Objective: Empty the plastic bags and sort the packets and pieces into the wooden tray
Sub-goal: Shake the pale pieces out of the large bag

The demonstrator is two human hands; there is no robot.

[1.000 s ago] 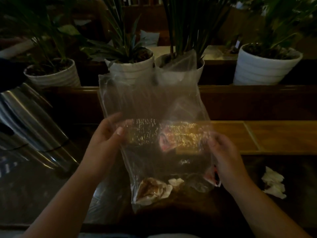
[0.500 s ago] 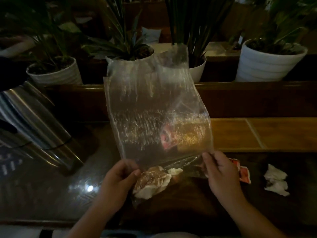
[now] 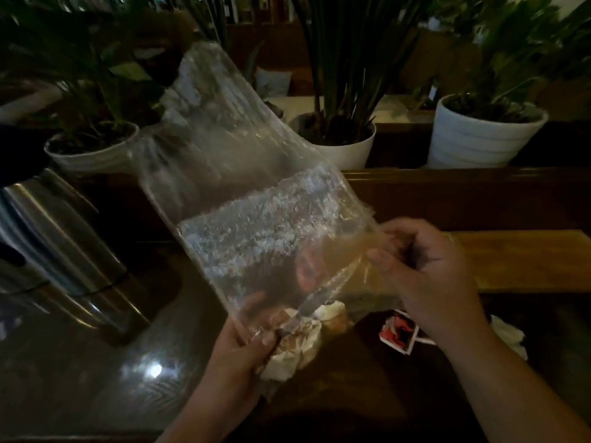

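A clear plastic bag (image 3: 243, 199) is held upside down and tilted left above the dark table. My left hand (image 3: 246, 343) pinches its lower left corner and my right hand (image 3: 425, 270) grips its right edge. Under the bag lie crumpled brownish-white pieces (image 3: 297, 346) on the table. A red and white packet (image 3: 399, 334) lies just below my right hand. The wooden tray (image 3: 524, 260) sits at the right, partly behind my right hand. A reddish shape shows faintly through the bag.
A shiny metal object (image 3: 57, 251) stands at the left. White plant pots (image 3: 479, 135) line the ledge behind the table, one more pot (image 3: 345, 145) behind the bag. Crumpled white paper (image 3: 508, 337) lies at the right beside my forearm.
The bag has swung up and leaned to the left. My right hand rose to the bag's right edge. The red and white packet now lies on the table outside the bag.
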